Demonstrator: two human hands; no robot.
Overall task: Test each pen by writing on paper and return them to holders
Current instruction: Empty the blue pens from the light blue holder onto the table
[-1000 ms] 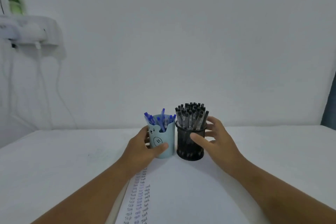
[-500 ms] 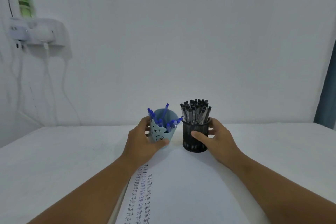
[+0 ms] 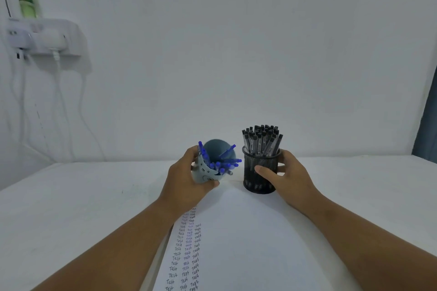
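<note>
Blue cup [image 3: 205,173]: pale plastic, face printed on its front, tilted toward the viewer, gripped by the left hand [image 3: 186,184]; blue pens [image 3: 218,163] spill toward its lip. Black mesh cup [image 3: 260,172]: upright, packed with black-capped pens [image 3: 261,140], right hand [image 3: 287,178] curled around it. Both sit mid-table [image 3: 71,208], at the far edge of the paper [image 3: 248,243]. Paper's near edge is cut off; topmost "Test" rows blur.

Plain home or office desk setting: white table [image 3: 71,208] against bare white wall [image 3: 236,54]; wall-mounted white power unit [image 3: 45,38] with hanging cables [image 3: 59,92]; blue curtain edge [image 3: 428,125] at right; handwritten paper sheet [image 3: 236,243].
</note>
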